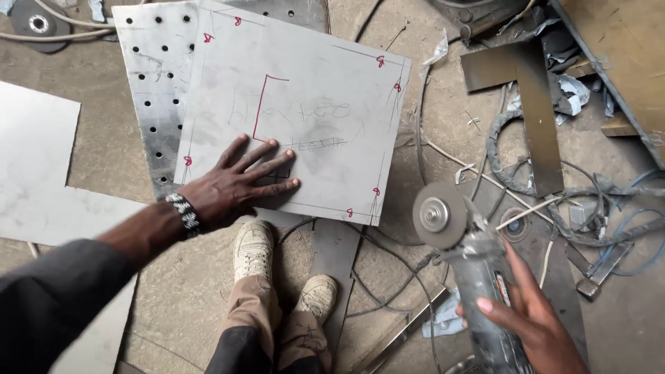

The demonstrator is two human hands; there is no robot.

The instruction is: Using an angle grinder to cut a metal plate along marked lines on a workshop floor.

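Dusty concrete floor [187, 291] carries a perforated plate [149, 83] under a marked metal sheet [305, 118]. Left hand [235, 183] lies flat, fingers spread, on the sheet's lower-left part. Further right, the right hand [533, 318] grips an angle grinder [471, 263], its disc seemingly clear of the sheet.

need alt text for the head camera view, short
Seen from above, a person's left hand presses flat on a marked sheet-metal square while the right hand grips an angle grinder, its disc beside the sheet. A perforated metal plate lies beneath, amid cables and scrap on the concrete floor.
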